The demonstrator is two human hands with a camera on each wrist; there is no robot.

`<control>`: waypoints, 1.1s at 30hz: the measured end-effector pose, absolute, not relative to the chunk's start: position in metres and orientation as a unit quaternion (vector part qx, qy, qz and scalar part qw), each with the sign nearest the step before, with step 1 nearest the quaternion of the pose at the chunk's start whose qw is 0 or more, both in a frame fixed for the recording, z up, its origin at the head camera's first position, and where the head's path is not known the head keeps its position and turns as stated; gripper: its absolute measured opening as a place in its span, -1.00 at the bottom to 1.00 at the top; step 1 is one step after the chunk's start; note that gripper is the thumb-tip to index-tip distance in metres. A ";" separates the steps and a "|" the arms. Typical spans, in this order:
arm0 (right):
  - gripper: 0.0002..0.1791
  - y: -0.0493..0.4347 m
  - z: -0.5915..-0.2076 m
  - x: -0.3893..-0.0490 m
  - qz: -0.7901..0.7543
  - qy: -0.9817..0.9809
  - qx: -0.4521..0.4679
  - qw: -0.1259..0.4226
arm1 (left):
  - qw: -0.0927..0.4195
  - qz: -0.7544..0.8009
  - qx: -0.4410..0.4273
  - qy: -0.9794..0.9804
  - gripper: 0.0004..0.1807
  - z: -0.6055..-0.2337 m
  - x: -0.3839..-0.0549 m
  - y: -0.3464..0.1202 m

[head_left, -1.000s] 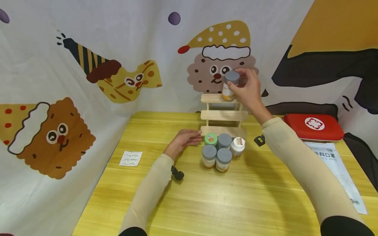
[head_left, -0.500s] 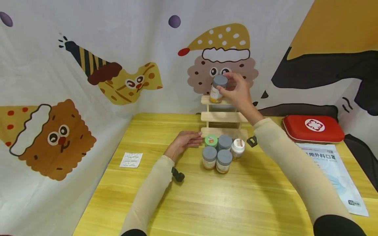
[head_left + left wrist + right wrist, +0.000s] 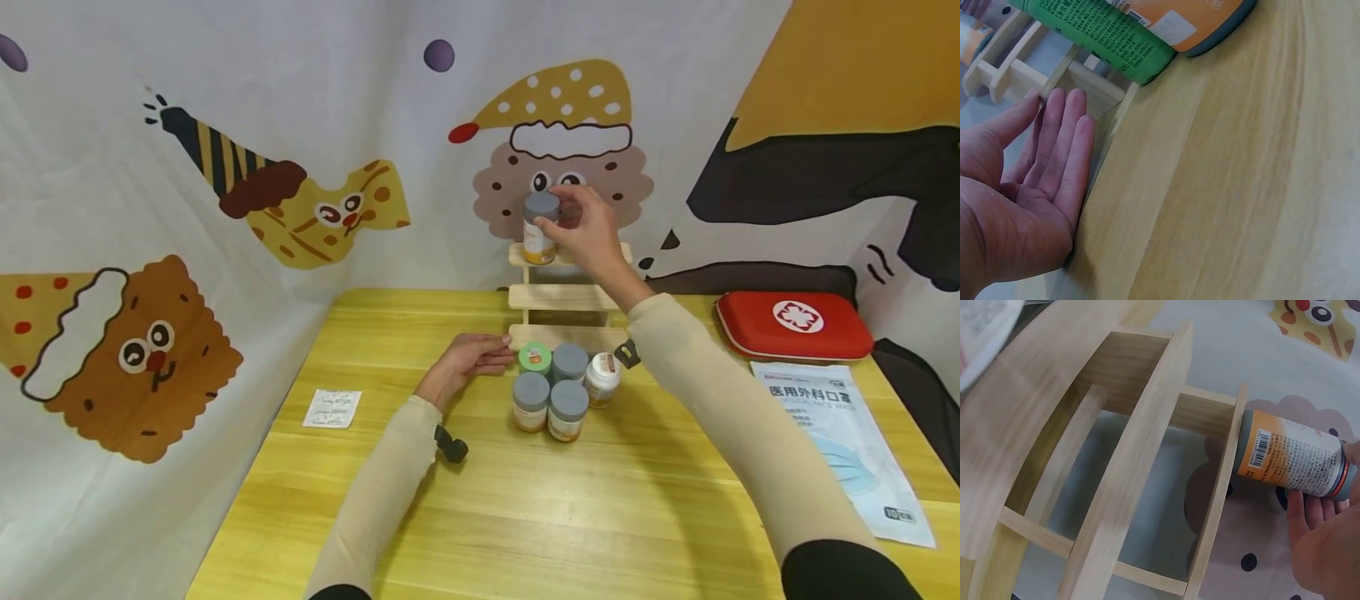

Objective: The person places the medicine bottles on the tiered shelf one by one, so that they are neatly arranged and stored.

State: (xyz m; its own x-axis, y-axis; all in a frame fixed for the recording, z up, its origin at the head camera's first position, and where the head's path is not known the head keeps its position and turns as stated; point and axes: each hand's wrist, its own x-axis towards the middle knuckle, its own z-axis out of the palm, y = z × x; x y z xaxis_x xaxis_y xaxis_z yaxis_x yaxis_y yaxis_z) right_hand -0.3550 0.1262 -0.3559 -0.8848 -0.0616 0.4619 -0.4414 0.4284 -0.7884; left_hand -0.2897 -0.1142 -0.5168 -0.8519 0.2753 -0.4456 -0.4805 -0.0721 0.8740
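In the head view my right hand [image 3: 588,229] grips a supplement bottle [image 3: 540,237] with a grey lid and a white and orange label, thumb and fingers round its upper part. The bottle stands upright at the left end of the top shelf of a wooden three-step rack [image 3: 573,295]. From the right wrist view, the bottle's base [image 3: 1246,447] is right at that shelf's surface. My left hand [image 3: 468,360] has straight fingers, its thumb and fingertips touching the left end of the lowest shelf. In the left wrist view the palm [image 3: 1029,219] faces the camera.
Before the rack stand a green-lidded bottle [image 3: 535,358], several grey-lidded bottles [image 3: 568,402] and a white bottle [image 3: 602,383]. A red first-aid case [image 3: 795,325] and a face-mask packet [image 3: 843,450] lie at the right, a small white packet [image 3: 332,408] at the left.
My right hand has moved the bottle leftward along the top shelf, from its right part to its left end. My left hand stays at the lowest shelf's end.
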 end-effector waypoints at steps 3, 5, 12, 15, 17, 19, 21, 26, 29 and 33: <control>-0.41 0.124 -0.356 -0.357 0.507 -0.828 0.154 0.183 | 0.258 0.727 -0.075 0.632 -0.55 -0.517 -0.289 -0.115; -0.41 0.125 -0.356 -0.357 0.505 -0.830 0.155 0.182 | 0.257 0.725 -0.072 0.634 -0.55 -0.518 -0.289 -0.114; -0.40 0.122 -0.355 -0.354 0.504 -0.829 0.154 0.188 | 0.260 0.725 -0.079 0.633 -0.52 -0.518 -0.290 -0.114; -0.37 0.123 -0.354 -0.352 0.508 -0.827 0.154 0.183 | 0.259 0.723 -0.080 0.635 -0.52 -0.516 -0.289 -0.114; -0.34 0.125 -0.354 -0.351 0.512 -0.827 0.153 0.176 | 0.260 0.722 -0.080 0.637 -0.52 -0.515 -0.289 -0.114; -0.32 0.129 -0.354 -0.348 0.510 -0.828 0.154 0.174 | 0.260 0.721 -0.079 0.638 -0.51 -0.515 -0.289 -0.113; -0.31 0.134 -0.353 -0.345 0.501 -0.832 0.158 0.179 | 0.261 0.721 -0.079 0.637 -0.52 -0.514 -0.288 -0.112; -0.30 0.145 -0.354 -0.331 0.472 -0.842 0.175 0.193 | 0.259 0.724 -0.078 0.634 -0.52 -0.515 -0.290 -0.112; -0.29 0.151 -0.358 -0.320 0.462 -0.849 0.181 0.184 | 0.260 0.723 -0.073 0.635 -0.51 -0.516 -0.290 -0.112; -0.28 0.156 -0.366 -0.304 0.447 -0.854 0.201 0.174 | 0.260 0.723 -0.069 0.637 -0.52 -0.517 -0.289 -0.114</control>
State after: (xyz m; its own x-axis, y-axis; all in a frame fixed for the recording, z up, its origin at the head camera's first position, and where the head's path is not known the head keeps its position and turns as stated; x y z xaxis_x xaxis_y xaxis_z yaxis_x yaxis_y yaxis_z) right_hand -0.3035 0.1559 -0.3661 -0.8587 -0.1883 0.4767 -0.4990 0.5191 -0.6939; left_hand -0.2887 -0.1137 -0.5171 -0.8553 0.2875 -0.4310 -0.4637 -0.0537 0.8843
